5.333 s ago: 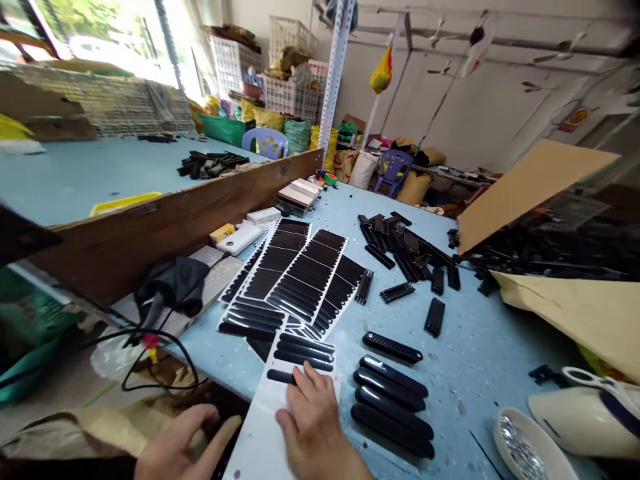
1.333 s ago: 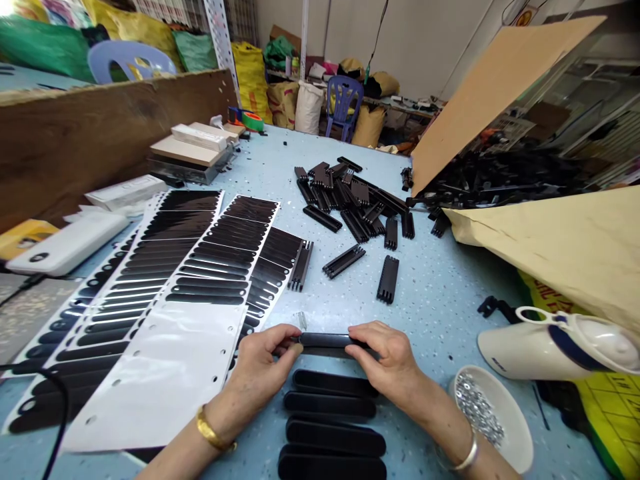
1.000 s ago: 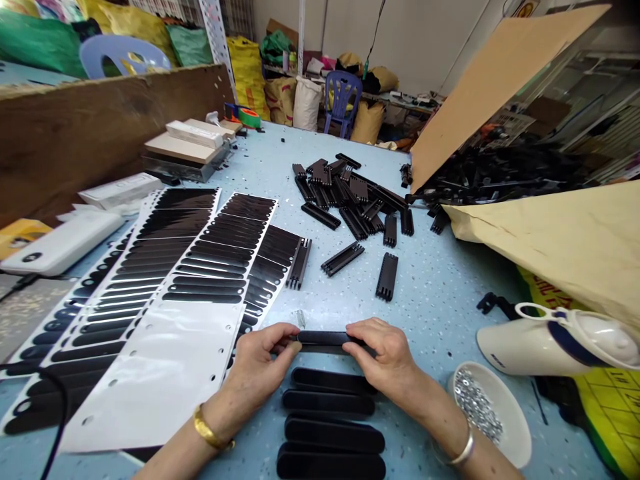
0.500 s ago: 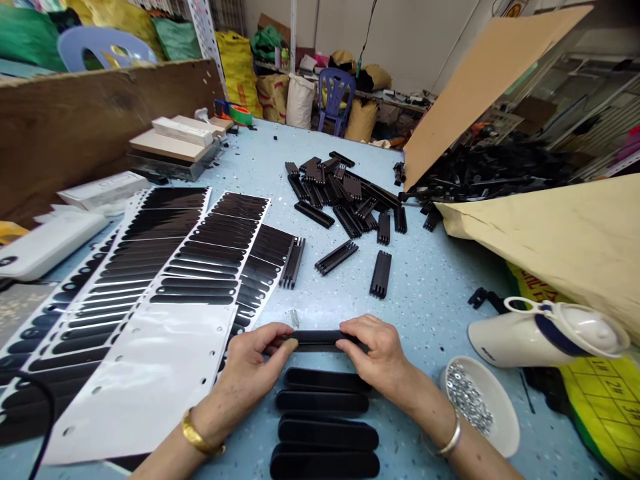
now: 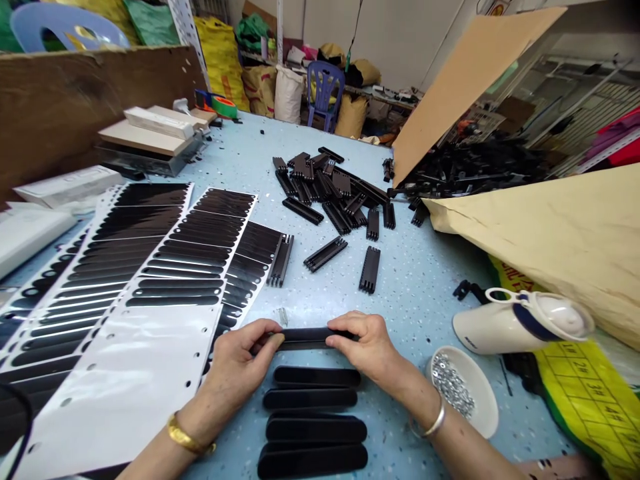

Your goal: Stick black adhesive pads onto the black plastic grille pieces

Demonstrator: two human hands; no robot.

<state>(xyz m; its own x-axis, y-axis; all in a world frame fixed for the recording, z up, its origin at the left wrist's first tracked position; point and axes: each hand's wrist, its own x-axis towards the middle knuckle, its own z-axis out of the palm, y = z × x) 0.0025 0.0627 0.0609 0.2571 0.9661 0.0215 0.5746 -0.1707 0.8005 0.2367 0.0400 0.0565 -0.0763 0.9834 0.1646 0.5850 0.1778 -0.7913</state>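
Note:
Between my two hands lies a long black plastic strip point(image 5: 304, 338), level and just above or on the blue table. My left hand point(image 5: 245, 355) pinches its left end between thumb and fingers. Its right end is in the closed fingers of my right hand point(image 5: 365, 340). The fingers cover both ends of the strip. Nearer to me, several finished-looking black strips with rounded ends point(image 5: 315, 427) lie in a column. Left of my left hand are white sheets point(image 5: 125, 373) bearing rows of black rounded stickers point(image 5: 175, 267).
Beyond my hands is a pile of black slotted plastic pieces point(image 5: 335, 187), with a few loose ones closer. At right stand a white bowl point(image 5: 487, 407) of small metal parts and a white bottle point(image 5: 495, 327) on its side. A cardboard flap point(image 5: 465, 87) rises behind.
The whole scene has shifted left in view as the camera turned slightly right. Both hands keep their hold on the black strip, with little change in their pose.

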